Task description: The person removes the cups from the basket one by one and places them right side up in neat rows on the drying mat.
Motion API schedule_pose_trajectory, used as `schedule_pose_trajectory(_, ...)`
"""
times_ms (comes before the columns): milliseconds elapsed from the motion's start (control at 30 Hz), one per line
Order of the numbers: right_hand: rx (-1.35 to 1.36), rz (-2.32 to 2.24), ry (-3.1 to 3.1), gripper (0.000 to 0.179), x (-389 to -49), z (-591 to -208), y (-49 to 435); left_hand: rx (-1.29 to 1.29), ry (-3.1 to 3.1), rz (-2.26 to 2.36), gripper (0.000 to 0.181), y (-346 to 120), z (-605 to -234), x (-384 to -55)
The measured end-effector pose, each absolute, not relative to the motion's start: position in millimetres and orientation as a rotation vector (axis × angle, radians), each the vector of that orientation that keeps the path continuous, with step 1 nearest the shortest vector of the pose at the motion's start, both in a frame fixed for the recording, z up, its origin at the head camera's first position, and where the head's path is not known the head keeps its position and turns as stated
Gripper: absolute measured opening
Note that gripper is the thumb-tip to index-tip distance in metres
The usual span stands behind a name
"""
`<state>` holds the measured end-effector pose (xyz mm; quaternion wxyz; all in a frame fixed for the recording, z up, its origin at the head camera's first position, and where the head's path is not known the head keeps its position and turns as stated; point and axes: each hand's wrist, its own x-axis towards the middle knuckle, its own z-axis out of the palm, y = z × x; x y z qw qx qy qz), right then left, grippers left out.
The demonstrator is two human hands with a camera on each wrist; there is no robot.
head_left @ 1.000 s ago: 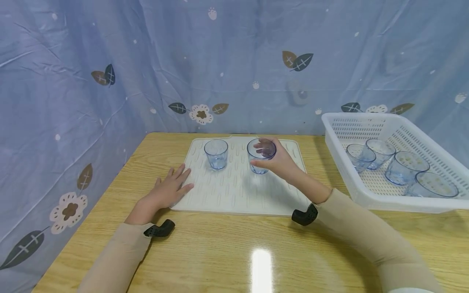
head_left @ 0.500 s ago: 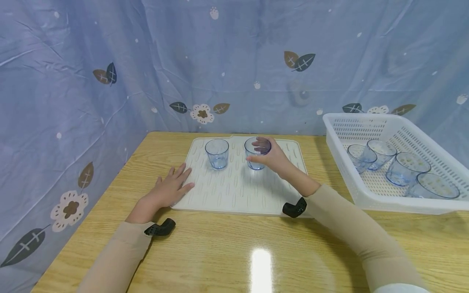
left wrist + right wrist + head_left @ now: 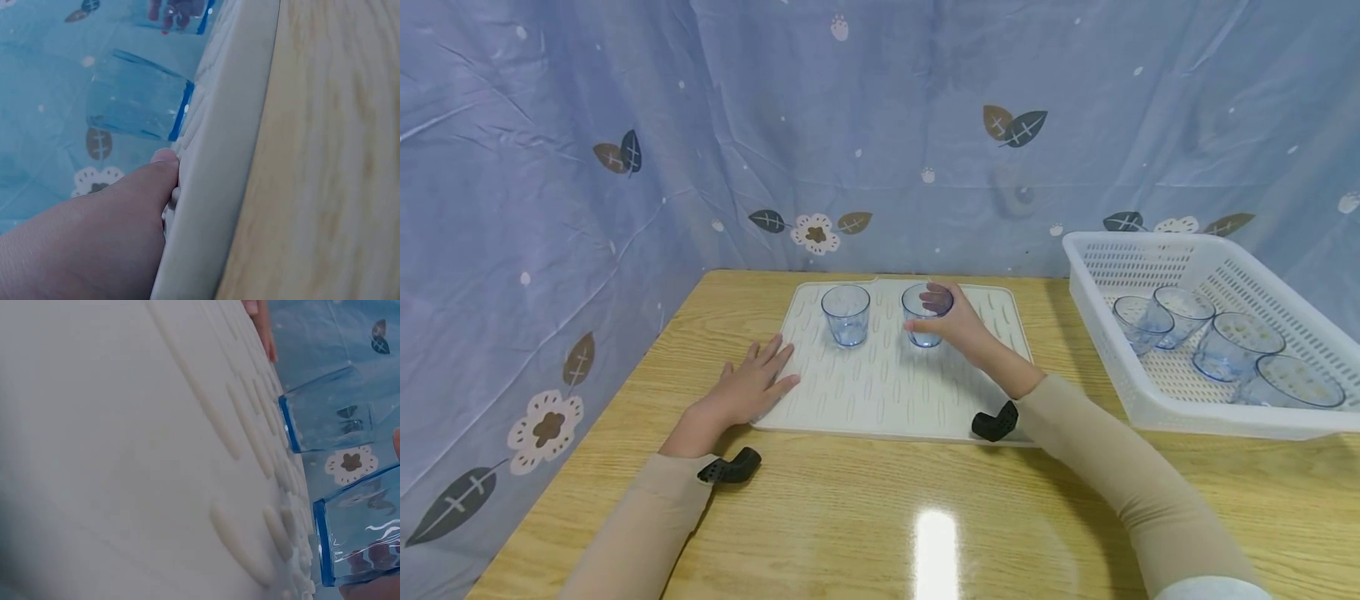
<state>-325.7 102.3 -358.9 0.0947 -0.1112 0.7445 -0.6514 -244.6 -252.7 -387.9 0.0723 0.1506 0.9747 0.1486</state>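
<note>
Left hand (image 3: 741,392) resting at left edge of white ribbed mat (image 3: 865,408), fingers extended and spread, gripping nothing. Transparent blue-tinted tumbler (image 3: 847,318) standing upright on mat, near it. Second matching tumbler (image 3: 917,310) sitting upright over mat's back part, base contact unclear; right hand (image 3: 970,333) curling thumb and fingers round it. Apparently placing; next move probably calling for easing grip without tipping. Far right, white perforated plastic basket (image 3: 1247,421) holding four more tumblers (image 3: 1238,348).

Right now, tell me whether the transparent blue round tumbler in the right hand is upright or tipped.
Upright: the transparent blue tumbler has its open rim up, base down toward the textured white mat.
</note>
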Motion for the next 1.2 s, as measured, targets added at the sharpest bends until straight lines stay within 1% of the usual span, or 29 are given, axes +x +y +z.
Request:
schedule_pose_trajectory(367,-0.319,-1.919,2.237,0.091,-329.5,-367.5,97.4,0.461,2.932,0.443,0.071,-252.6,-389.3,-245.7)
schedule_pose_trajectory(1033,-0.230,-1.841,2.272,0.088,-322.8,-362.4,102.4,0.459,2.936,0.443,0.070,-250.3,-388.2,-245.0)
schedule_pose_trajectory(1200,-0.237,-1.791,2.286,0.091,-323.3,-362.0,104.5,0.463,2.939,0.446,0.070,-250.8,-387.7,-244.2)
